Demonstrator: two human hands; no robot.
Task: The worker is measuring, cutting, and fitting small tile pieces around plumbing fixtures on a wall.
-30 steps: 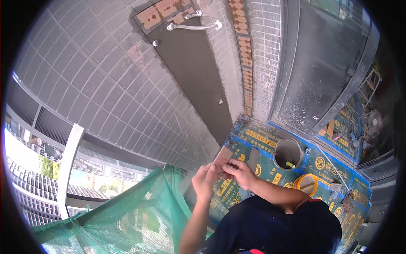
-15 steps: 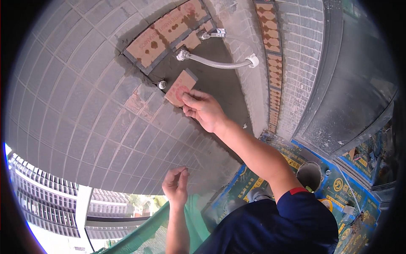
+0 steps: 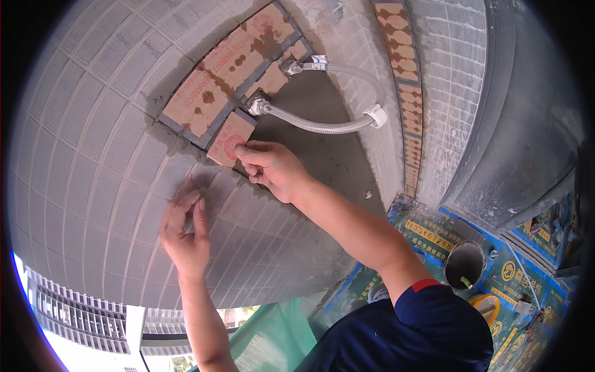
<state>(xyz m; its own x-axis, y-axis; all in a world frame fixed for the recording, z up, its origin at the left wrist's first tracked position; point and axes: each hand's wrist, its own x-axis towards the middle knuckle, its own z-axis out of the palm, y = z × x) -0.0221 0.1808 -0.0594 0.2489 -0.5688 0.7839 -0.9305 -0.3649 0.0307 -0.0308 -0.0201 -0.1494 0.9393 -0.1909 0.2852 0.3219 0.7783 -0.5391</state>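
Observation:
My right hand [image 3: 273,168] pinches the lower edge of a small tile [image 3: 232,135] between thumb and fingers. This tile has a brown face with a red round print and a grey strip along its upper edge. It lies against the wall, right up beside a larger brown tile [image 3: 217,84] with damp blotches and grey borders. My left hand [image 3: 185,232] is held before the grey tiled wall [image 3: 93,155], fingers bent, thumb apart, nothing visible in it. A braided hose [image 3: 316,127] runs from a metal fitting [image 3: 259,105] just above the small tile.
Grey mortar [image 3: 316,102] covers the wall around the hose. A patterned brown strip [image 3: 409,102] runs up the adjoining wall. Below are a bucket [image 3: 465,263], a yellow-rimmed roll [image 3: 486,307] and a green printed floor covering [image 3: 427,232]. Green netting [image 3: 279,335] hangs near a window.
My right hand has moved the small tile leftward against the larger tile, and the round metal fitting seen beside it earlier is now out of sight. My left hand has moved up and left.

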